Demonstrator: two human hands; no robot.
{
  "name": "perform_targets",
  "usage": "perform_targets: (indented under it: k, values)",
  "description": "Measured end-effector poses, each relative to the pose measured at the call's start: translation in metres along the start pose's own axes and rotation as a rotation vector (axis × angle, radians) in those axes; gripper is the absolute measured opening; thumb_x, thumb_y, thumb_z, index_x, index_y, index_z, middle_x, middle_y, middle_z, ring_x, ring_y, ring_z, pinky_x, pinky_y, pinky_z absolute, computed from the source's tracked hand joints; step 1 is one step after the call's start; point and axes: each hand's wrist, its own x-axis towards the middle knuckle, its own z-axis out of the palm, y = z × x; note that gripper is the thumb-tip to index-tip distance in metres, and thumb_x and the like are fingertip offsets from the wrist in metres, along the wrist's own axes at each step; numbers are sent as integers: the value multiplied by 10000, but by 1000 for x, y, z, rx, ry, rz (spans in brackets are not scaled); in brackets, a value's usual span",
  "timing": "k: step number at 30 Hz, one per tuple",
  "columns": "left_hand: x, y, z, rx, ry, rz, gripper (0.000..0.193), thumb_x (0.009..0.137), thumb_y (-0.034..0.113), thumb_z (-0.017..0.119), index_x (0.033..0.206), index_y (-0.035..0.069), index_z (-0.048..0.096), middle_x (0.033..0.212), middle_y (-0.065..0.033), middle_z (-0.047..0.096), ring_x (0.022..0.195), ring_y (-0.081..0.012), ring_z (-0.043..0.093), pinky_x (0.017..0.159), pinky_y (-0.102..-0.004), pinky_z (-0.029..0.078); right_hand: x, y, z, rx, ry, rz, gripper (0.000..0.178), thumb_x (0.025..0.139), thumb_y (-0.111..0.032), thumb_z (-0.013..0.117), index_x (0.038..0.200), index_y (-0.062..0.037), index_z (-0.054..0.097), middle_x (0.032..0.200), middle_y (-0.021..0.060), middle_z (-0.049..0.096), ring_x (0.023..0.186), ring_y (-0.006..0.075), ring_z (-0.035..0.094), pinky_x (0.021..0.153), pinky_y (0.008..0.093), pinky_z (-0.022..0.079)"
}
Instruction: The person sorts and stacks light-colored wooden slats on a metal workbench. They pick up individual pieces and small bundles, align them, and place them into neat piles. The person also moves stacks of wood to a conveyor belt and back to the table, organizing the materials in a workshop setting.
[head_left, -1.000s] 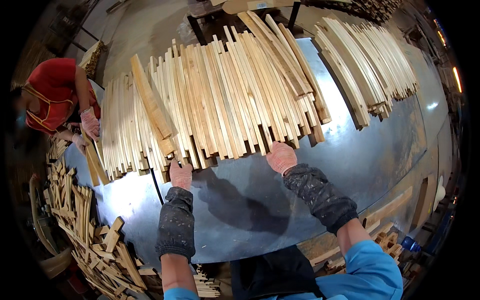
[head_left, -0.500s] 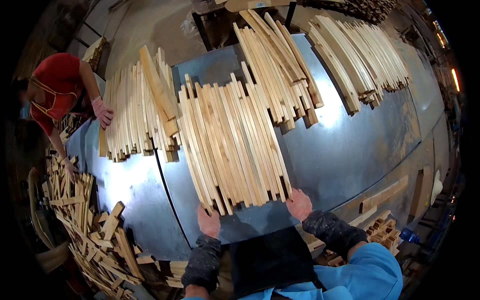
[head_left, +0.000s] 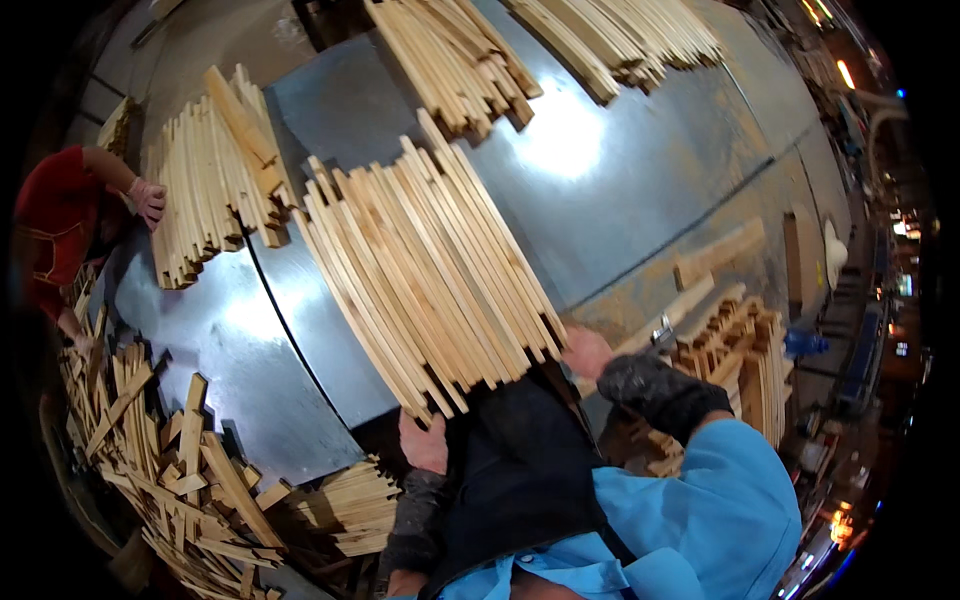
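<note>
And here's the batch of wooden strips (head_left: 430, 280), right across the middle of the frame, side by side and slanting down to the right, ends ragged! The left hand (head_left: 424, 443), gloved in pink, is closed on its near left corner at lower centre; the right hand (head_left: 587, 353), gloved too, is closed on the near right corner, right of centre. Both grips are narrow, though how far the fingers reach underneath, I cannot tell. The near ends jut past the edge of the metal table (head_left: 620, 200), over the dark apron (head_left: 510, 470)! More strips lie on the table: a left bundle (head_left: 195, 190) at upper left, a middle bundle (head_left: 450, 75) at top centre, a right bundle (head_left: 610, 35) at upper right. A co-worker in red (head_left: 60, 200) leans in at far left, above a jumbled heap of offcuts (head_left: 180, 470) at lower left
</note>
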Motion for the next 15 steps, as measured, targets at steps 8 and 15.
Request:
perform_targets:
  k: [8, 15]
  values:
    - [0, -53, -22, -26, -217, -52, 829, 921, 287, 850, 1591, -21, 469, 1316, -187, 719, 1182, -293, 684, 1042, -416, 524, 7, 23, 29, 223, 220, 101, 445, 880, -186, 706, 1311, -73, 709, 1098, 278, 743, 1058, 476, 689, 925, 513, 551]
    - [-73, -117, -39, -150, -331, -137, 673, 1006, 265, 781, 1534, -68, 529, 1184, -154, 757, 1047, -215, 713, 929, -359, 565, -26, 32, 62, 382, 390, 106, 555, 900, -200, 691, 1430, -39, 655, 1274, 261, 727, 1214, 455, 663, 1044, 448, 530]
